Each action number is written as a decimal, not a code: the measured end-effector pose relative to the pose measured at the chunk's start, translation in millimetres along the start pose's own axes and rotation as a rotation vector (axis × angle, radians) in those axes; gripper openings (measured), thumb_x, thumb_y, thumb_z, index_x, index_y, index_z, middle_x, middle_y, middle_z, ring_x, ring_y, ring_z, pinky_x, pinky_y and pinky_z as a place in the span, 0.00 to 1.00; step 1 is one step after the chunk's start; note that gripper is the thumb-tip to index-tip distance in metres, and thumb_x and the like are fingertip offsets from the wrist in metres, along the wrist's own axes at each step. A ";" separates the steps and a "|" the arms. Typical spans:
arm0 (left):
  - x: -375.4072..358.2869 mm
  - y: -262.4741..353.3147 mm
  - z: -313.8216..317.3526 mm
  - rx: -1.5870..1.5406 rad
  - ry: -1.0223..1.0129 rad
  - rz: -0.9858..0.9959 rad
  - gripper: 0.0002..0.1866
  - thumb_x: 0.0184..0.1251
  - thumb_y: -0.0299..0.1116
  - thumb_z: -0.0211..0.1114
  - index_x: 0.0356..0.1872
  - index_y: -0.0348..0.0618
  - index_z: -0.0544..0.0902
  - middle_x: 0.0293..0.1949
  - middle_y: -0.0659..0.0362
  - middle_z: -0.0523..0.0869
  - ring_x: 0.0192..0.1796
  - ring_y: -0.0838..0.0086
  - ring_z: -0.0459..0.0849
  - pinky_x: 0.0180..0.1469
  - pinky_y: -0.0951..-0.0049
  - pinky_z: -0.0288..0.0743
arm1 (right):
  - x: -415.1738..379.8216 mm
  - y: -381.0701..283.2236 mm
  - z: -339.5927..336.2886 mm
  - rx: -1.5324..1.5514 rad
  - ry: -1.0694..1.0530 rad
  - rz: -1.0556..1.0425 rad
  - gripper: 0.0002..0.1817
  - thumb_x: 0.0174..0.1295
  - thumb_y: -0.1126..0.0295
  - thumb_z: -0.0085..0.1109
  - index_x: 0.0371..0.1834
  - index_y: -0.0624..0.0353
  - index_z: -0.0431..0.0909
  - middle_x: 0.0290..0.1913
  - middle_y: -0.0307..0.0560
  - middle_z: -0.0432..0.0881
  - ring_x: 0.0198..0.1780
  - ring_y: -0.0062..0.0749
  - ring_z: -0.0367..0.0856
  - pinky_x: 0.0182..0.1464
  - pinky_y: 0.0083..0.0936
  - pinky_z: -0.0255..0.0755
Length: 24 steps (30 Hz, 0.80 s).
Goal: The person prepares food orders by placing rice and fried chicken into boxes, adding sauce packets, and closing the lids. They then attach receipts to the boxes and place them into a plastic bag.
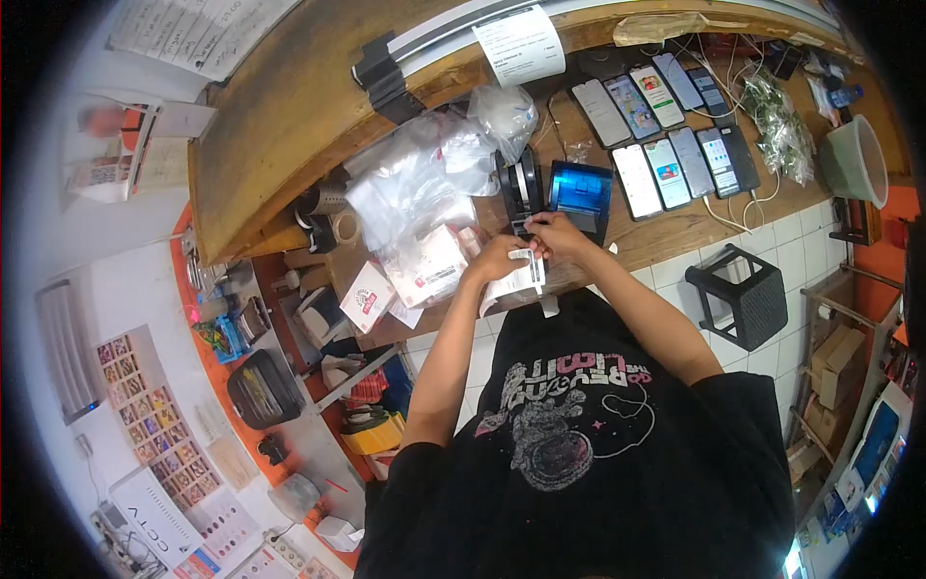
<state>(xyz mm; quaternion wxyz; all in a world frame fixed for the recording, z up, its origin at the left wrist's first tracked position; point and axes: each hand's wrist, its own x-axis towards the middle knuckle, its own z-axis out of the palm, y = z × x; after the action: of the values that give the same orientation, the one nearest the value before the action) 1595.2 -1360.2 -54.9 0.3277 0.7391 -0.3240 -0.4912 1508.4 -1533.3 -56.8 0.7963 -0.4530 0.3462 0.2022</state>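
My left hand (pixel 496 260) is closed on a printed white paper slip (pixel 522 277), which hangs from the fingers over the table's front edge. Close beside it, my right hand (pixel 559 234) has its fingers pinched together at the near end of a black tape dispenser (pixel 522 185). Whatever sits between those fingertips is too small to make out. A dark device with a lit blue screen (pixel 580 189) stands just beyond the right hand. Left of my hands lie white printed boxes (pixel 430 270) and a heap of clear plastic bags (pixel 410 183).
Two rows of phones (pixel 639 181) lie on the wooden table (pixel 666 232), with white cables at the right. A pale green bin (pixel 854 161) is at the far right. A black stool (pixel 743 297) stands on the tiled floor. A wooden shelf (pixel 289 135) overhangs the left side.
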 end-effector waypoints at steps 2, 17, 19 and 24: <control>4.1 -0.4 -1.7 -0.120 -0.065 -0.015 0.16 0.60 0.25 0.70 0.49 0.32 0.83 0.47 0.52 0.88 0.51 0.74 0.83 0.56 0.73 0.74 | 8.2 7.4 7.0 0.060 0.046 -0.047 0.13 0.69 0.68 0.56 0.51 0.65 0.77 0.22 0.43 0.79 0.18 0.23 0.76 0.19 0.19 0.69; 9.1 4.6 13.0 -0.429 -0.077 -0.170 0.14 0.76 0.36 0.56 0.47 0.37 0.86 0.35 0.62 0.88 0.35 0.81 0.83 0.38 0.80 0.77 | -67.2 89.9 6.6 -0.203 -0.077 0.143 0.10 0.67 0.66 0.59 0.39 0.61 0.82 0.22 0.37 0.77 0.20 0.20 0.75 0.23 0.19 0.70; 9.9 1.1 29.4 -0.397 -0.002 -0.182 0.17 0.79 0.39 0.53 0.48 0.37 0.85 0.37 0.60 0.89 0.34 0.79 0.85 0.37 0.79 0.78 | -68.6 91.0 4.4 -0.180 -0.066 0.152 0.10 0.67 0.65 0.59 0.39 0.61 0.82 0.22 0.37 0.76 0.21 0.20 0.75 0.24 0.19 0.70; 11.9 3.0 48.6 -0.789 0.188 -0.220 0.17 0.79 0.39 0.52 0.52 0.37 0.82 0.40 0.53 0.90 0.34 0.76 0.88 0.36 0.76 0.82 | -70.4 91.2 -2.1 -0.148 -0.050 0.174 0.10 0.67 0.64 0.58 0.39 0.61 0.81 0.22 0.35 0.74 0.20 0.19 0.72 0.23 0.18 0.67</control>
<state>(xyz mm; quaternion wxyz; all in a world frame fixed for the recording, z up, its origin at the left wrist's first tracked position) 1552.7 -1379.5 -73.3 0.5596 0.6286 0.0009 -0.5401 1401.9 -1489.3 -58.8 0.7484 -0.4735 0.3486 0.3069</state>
